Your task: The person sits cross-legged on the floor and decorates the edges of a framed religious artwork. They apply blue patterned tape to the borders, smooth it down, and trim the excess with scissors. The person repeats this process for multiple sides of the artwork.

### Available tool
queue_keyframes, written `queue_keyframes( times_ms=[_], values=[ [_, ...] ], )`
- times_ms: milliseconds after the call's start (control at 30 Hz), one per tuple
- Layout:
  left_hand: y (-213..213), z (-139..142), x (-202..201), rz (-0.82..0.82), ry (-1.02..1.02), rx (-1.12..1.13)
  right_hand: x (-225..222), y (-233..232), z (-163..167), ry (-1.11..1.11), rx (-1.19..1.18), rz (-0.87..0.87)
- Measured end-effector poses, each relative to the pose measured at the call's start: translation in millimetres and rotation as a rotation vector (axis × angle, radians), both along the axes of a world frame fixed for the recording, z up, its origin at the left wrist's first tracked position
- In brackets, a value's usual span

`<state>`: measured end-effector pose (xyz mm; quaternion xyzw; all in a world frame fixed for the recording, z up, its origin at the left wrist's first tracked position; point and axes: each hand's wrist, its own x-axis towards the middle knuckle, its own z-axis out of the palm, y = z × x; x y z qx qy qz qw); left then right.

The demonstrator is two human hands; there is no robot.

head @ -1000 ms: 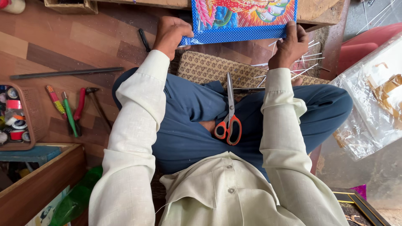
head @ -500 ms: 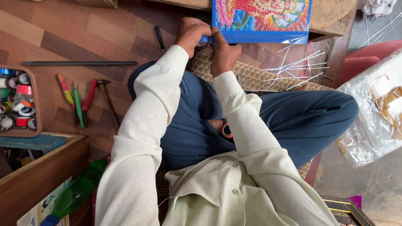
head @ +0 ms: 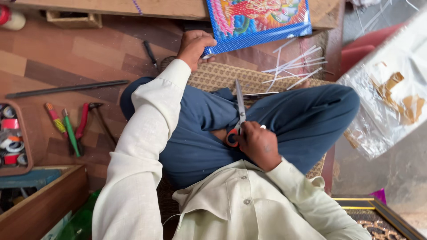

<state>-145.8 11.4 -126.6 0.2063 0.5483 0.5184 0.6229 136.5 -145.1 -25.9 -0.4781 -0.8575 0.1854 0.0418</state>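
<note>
Gripping the scissors [head: 238, 116] by their orange loops, right hand [head: 258, 144] closed; left hand [head: 192, 46] pinches the thin, floppy picture [head: 258, 20] at 12 o'clock

Scissors [head: 239, 111] on lap, picture [head: 258, 20] ahead

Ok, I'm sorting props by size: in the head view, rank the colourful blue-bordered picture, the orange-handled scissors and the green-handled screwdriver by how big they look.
1. Colourful blue-bordered picture, partly cut off by the frame edge.
2. Orange-handled scissors, lying on the lap nearer the camera, so the gap to the next is unsure.
3. Green-handled screwdriver, on the floor.
</note>
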Motion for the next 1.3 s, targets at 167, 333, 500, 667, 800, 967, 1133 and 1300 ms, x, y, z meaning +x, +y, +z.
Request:
queue_keyframes(
  times_ms=[167,333,500,667,800,967,1133,1300],
  values=[
    [1,-11,24,0.021,0.051,0.044,8,-14,-12,-0.143,-0.058,-0.040],
    [-2,-10,28,0.012,0.156,0.079,8,-6,-19,-0.128,-0.068,-0.081],
    [-7,-13,22,-0.007,0.227,0.164,18,13,-18,0.730,-0.957,-0.594],
    [-14,-2,14,0.024,0.106,-0.025,12,10,-18,1.054,-1.496,-0.466],
    [-15,7,12,0.023,0.086,-0.069,-7,12,-24,1.001,-1.256,-0.391],
    [-16,13,14,0.035,0.115,-0.013,-25,50,-33,0.932,-1.185,-0.345],
    [-17,18,12,0.035,0.125,-0.041,-43,74,-33,0.823,-1.072,-0.347],
    [-15,17,11,0.038,0.133,-0.027,-50,83,-32,0.857,-1.048,-0.425]
  ],
)
